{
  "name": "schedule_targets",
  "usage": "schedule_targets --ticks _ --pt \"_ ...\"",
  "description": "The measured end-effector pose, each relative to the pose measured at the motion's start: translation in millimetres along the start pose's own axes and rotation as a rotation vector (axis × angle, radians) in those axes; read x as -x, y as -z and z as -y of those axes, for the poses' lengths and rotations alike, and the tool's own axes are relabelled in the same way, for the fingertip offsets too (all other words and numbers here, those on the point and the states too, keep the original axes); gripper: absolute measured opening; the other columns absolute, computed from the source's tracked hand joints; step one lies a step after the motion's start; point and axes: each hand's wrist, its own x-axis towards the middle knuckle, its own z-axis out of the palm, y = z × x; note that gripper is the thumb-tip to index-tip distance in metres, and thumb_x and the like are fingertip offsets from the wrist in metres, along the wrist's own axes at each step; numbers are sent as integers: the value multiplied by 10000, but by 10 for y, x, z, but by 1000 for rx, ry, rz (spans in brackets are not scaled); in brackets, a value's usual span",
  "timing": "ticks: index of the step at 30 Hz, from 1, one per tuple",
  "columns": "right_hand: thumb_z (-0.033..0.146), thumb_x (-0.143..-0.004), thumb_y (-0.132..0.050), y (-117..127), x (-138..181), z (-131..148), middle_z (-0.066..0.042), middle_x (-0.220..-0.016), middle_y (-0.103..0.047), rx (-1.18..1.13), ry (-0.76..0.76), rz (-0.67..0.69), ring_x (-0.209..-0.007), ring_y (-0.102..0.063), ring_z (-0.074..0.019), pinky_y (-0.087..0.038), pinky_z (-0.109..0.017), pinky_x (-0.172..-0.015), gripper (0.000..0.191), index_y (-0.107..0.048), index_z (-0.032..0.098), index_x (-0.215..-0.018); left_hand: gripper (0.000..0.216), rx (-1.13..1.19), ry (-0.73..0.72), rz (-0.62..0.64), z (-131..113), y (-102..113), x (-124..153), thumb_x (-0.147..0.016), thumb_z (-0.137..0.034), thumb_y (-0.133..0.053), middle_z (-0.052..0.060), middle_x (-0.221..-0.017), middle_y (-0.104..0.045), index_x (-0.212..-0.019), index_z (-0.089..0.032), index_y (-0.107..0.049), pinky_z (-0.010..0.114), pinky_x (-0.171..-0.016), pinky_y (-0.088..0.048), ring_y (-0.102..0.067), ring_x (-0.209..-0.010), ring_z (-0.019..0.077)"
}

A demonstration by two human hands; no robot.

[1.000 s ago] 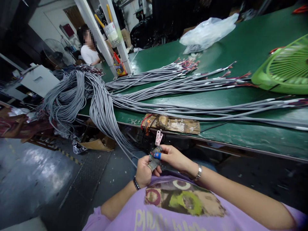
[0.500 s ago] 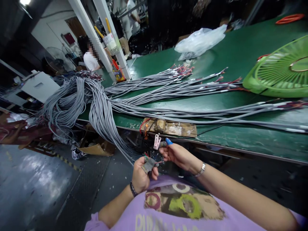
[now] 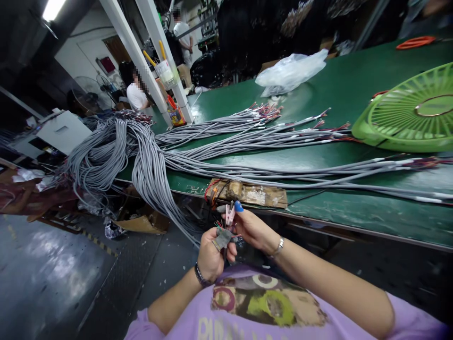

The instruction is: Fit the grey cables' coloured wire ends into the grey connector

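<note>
Beyond the left hand and right hand, a green worktop is carrying grey cables, some drooping off leftward of both. I am pinching thin coloured wires with the left hand, just beside a pink peg. The right hand's fingertips are sitting around that peg; whether they're squeezing, I'm not telling. I'm judging that a loosening pinch could be letting cable weight tug the wires free.

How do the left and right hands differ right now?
The left hand holds thin coloured wires; the right hand has fingers on the pink clip. The left wrist wears a dark bracelet, the right wrist a silver band. Both hands are near the green table.
</note>
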Motion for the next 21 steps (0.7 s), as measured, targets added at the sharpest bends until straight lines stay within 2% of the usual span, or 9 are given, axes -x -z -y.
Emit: schedule_targets --ticks 4,9,16,21 --pt "534 -668 -692 -12 -61 -41 -23 -664 -596 -129 1 -28 -556 -477 -105 -399 -229 -539 400 -673 154 -791 255 -16 16 -15 32 -2 -15 -626 -356 -696 13 -425 -584 -617 -126 -583 166 -303 -292 -439 -285 73" --pt "563 -701 -646 -30 -50 -36 -29 -650 -595 -112 -6 -59 -547 -475 -112 -393 -239 -530 422 -669 151 -790 263 -65 47 -23 50 -3 -23 -632 -368 -690 9 -421 -578 -624 -128 -581 169 -308 -289 -435 -284 71" --pt "641 -768 -494 0 57 21 -15 -620 -555 -138 -98 43 -542 -481 -116 -405 -229 -520 479 -614 177 -772 269 -92 17 -21 59 37 43 -655 -383 -675 11 -431 -588 -617 -135 -579 176 -308 -299 -443 -286 76" --pt "535 -772 -577 6 99 45 -18 -698 -580 -141 -120 79 -580 -500 -104 -431 -221 -548 362 -618 176 -791 266 -96 -32 -57 65 35 114 -662 -385 -673 11 -438 -596 -615 -141 -577 181 -317 -315 -456 -294 84"
